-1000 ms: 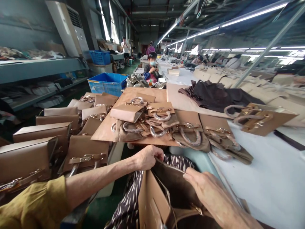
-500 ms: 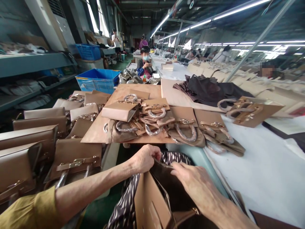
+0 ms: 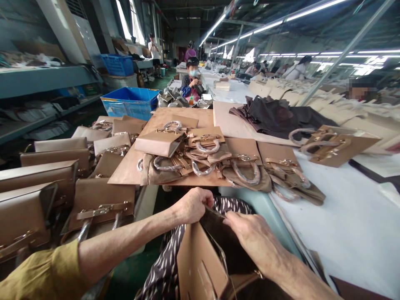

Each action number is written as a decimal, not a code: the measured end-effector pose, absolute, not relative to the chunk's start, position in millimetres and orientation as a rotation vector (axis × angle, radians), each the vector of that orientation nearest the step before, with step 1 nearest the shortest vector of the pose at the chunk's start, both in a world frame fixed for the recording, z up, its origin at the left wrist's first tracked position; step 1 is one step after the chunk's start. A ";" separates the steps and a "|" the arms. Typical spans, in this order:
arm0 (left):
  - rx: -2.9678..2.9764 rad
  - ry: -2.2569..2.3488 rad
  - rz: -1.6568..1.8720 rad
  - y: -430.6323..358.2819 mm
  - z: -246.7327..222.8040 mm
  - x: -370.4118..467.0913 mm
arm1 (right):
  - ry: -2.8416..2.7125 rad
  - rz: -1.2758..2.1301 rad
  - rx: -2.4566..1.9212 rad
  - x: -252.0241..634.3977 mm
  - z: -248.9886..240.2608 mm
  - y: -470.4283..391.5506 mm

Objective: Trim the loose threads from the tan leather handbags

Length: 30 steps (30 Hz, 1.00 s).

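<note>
On my lap stands an open tan handbag (image 3: 200, 262) with a dark brown lining, its mouth facing up toward me. My left hand (image 3: 195, 205) is closed on the far corner of the bag's upper edge. Farther right along the same edge, my right hand (image 3: 253, 237) pinches the rim between thumb and fingers, the forearm crossing over the bag's right side. A small gold fitting (image 3: 258, 273) shows beside my right wrist. The bag's lower part is out of frame, and my right fingertips are partly hidden inside its mouth.
Several tan handbags with wrapped handles lie on a brown board (image 3: 125, 171) ahead; more stand at left. A blue crate (image 3: 129, 104) sits beyond. Dark fabric (image 3: 278, 116) and another handbag (image 3: 340, 146) rest on the white table (image 3: 350, 225). A co-worker (image 3: 192, 81) sits farther back.
The view has shifted slightly, so the surroundings sit a little farther right. Both hands keep their hold on the handbag's edge, with hardly any movement.
</note>
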<state>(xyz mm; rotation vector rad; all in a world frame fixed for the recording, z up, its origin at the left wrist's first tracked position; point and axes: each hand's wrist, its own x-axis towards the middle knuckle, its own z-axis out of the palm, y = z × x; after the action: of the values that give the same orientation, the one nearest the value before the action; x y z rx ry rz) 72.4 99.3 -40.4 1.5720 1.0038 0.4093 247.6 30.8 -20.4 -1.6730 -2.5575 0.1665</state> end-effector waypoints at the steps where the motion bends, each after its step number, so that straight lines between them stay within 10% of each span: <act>1: 1.579 1.003 0.411 99.6 -41.5 71.9 | -2.556 0.178 -1.690 247.3 -20.4 31.2; 30: 2.105 1.283 0.251 99.6 -13.2 50.4 | -2.366 0.522 -1.746 224.8 -12.8 51.5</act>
<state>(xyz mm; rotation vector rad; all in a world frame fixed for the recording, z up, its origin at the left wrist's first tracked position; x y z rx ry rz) 50.4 99.6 -13.2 2.1053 1.2828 0.2511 224.8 51.5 -12.8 -1.7465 -2.3661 0.5222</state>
